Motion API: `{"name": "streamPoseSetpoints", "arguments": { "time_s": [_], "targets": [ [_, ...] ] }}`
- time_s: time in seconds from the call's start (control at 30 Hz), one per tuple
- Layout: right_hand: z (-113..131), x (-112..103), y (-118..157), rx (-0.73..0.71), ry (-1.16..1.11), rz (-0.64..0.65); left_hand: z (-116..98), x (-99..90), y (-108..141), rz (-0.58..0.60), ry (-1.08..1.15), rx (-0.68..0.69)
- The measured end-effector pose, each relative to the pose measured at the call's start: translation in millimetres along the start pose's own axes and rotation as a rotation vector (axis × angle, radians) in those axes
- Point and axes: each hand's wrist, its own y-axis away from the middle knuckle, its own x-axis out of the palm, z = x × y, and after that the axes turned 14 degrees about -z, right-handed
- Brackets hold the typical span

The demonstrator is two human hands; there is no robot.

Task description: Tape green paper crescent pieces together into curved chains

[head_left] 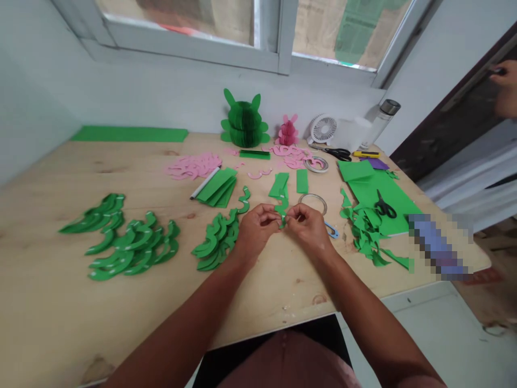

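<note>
Both hands meet over the table, pinching a curved green paper strip (283, 203) between their fingertips. My left hand (258, 230) grips its lower end from the left. My right hand (309, 226) has thumb and finger closed on the same end from the right. Small white patches show on the strip. Beside my left hand lies a pile of similar wavy green strips (214, 242), with a bigger pile (133, 245) farther left. A roll of tape (313, 203) and a blue-handled tool (332, 230) lie by my right hand, which partly hides them.
Green paper scraps (367, 229), black scissors (384, 205) and green sheets (391, 188) occupy the right side. Pink cutouts (196, 165), folded green paper (218, 187), a green paper figure (244, 124) and a small fan (323, 129) are farther back. Another person's hand (504, 81) shows at far right.
</note>
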Motion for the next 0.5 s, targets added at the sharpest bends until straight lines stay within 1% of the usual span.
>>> {"name": "streamPoseSetpoints", "arguments": {
  "time_s": [0.13,0.2,0.27,0.33,0.4,0.43,0.5],
  "targets": [
    [-0.8,-4.3,-4.1,-0.007,-0.005,-0.002,0.7,-0.6,-2.0,-0.036,0.004,0.021],
    [-1.6,-11.5,-8.8,-0.018,0.004,-0.060,1.1,-0.9,-3.2,-0.056,0.018,0.027],
    [-3.4,-21.9,-14.8,-0.022,0.046,-0.169,1.2,-1.1,-3.8,-0.070,0.035,0.026],
    [-6.3,-33.3,-20.8,-0.019,0.155,-0.293,1.0,-1.3,-3.7,-0.073,0.041,0.023],
    [-9.9,-42.7,-25.2,-0.023,0.312,-0.350,0.6,-1.4,-3.3,-0.071,0.043,0.022],
    [-11.7,-45.9,-26.5,-0.034,0.392,-0.348,0.4,-1.5,-3.2,-0.070,0.041,0.023],
    [-15.1,-48.9,-27.6,-0.068,0.537,-0.277,0.2,-1.8,-3.1,-0.070,0.038,0.028]
  ]
}}
